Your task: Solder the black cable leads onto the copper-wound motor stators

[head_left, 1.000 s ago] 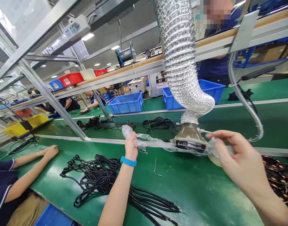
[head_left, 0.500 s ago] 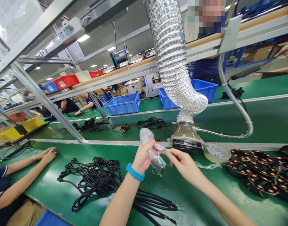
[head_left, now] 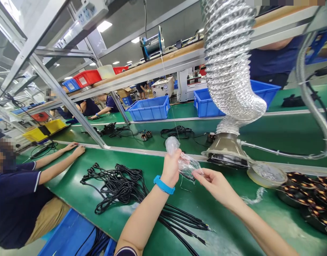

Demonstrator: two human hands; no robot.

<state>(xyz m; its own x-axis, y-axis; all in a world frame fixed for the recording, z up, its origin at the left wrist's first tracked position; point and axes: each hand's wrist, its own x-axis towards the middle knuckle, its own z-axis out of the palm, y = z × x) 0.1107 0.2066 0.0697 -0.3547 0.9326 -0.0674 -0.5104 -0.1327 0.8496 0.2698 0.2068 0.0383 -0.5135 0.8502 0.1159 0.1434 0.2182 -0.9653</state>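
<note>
My left hand (head_left: 172,166), with a blue band at the wrist, is wrapped round a clear plastic bag (head_left: 188,164) above the green bench. The bag's bunched end sticks up over the hand, and something dark shows near its lower edge. My right hand (head_left: 212,181) pinches the bag's right side between thumb and fingers. Left of and below the hands lies a bundle of black cables (head_left: 123,186), their stripped ends pointing to the lower right. A thin wire hangs down behind the bag.
A fume hood (head_left: 227,151) on a silver duct (head_left: 230,64) stands behind my right hand. Rightward are a round tub (head_left: 267,174) and several copper-wound stators (head_left: 312,199). A co-worker's hands (head_left: 78,150) rest on the bench at left. Blue bins (head_left: 149,108) stand farther back.
The view has swung left, so the bench things sit differently in frame. The bag is now spread sideways between my hands, where before it hung lower.
</note>
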